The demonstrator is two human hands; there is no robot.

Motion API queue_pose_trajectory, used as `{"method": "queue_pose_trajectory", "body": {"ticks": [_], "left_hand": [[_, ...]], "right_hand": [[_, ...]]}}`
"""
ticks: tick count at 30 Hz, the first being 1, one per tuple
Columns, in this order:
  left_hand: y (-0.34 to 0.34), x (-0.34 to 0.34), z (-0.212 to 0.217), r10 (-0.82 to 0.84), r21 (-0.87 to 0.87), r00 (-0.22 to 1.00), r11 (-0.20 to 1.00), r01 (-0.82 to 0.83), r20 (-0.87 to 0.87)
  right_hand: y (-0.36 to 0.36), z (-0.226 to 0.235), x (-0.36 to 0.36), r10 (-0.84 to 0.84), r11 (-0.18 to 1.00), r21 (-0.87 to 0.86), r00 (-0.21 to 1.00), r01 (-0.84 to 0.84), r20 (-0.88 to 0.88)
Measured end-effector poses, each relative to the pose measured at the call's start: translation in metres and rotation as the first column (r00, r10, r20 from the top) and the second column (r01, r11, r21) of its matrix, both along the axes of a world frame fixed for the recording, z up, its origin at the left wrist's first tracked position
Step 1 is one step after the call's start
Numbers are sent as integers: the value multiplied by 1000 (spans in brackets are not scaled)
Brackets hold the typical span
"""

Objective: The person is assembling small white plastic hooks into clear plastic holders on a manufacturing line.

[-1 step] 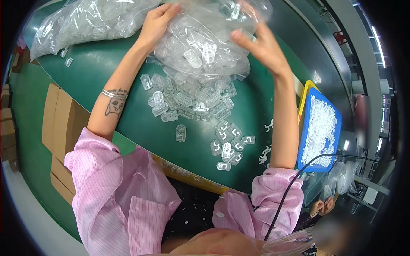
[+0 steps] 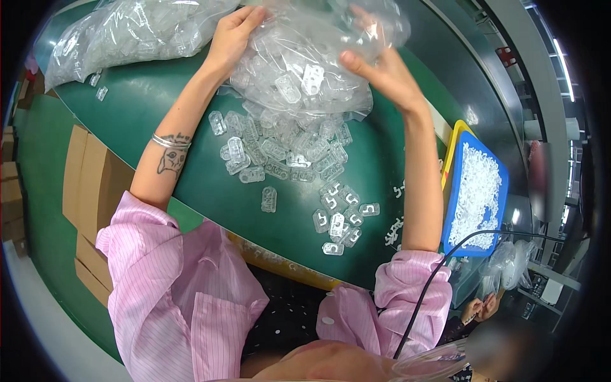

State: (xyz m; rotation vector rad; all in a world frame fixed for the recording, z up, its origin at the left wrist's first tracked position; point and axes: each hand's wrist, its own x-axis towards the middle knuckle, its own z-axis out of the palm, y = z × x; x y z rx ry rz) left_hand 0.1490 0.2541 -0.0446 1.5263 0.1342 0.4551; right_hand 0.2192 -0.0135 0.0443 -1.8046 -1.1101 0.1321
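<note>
A clear plastic bag (image 2: 318, 44) with small transparent plastic pieces inside lies on the green table (image 2: 210, 191). At its upper left, my left hand (image 2: 230, 41) pinches the film between thumb and fingers. My right hand (image 2: 398, 79) is at the bag's right side; its thumb stands apart from the fingers, which show blurred through the film. Loose clear pieces (image 2: 277, 149) are heaped below the bag, and one piece (image 2: 269, 199) lies apart. Nearer me is a small group of clear pieces with white curved parts (image 2: 337, 204) on them.
Another full clear bag (image 2: 140, 35) is at the far left. To the right, a blue tray (image 2: 453, 229) holds many small white parts. White bits (image 2: 394, 232) lie beside my right forearm. A black cable (image 2: 420, 296) crosses near it. Another person's hands (image 2: 482, 308) show lower right.
My right hand has shifted slightly left and down, and the film around its fingers has moved a little. My left hand stays at the bag; the loose pieces have not moved.
</note>
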Motion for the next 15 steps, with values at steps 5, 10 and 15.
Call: {"method": "queue_pose_trajectory", "body": {"ticks": [5, 10, 15], "left_hand": [[-3, 14, 1, 88, -64, 989, 995, -80, 119], [-24, 4, 45, 119, -336, 963, 941, -31, 243], [-7, 1, 53, 178, -314, 930, 947, -73, 321]], "right_hand": [[18, -14, -3, -32, 999, -12, 897, 30, -440], [29, -2, 8, 95, 968, 240, 788, 68, -608], [38, 6, 9, 141, 932, 333, 706, 142, -694]]}}
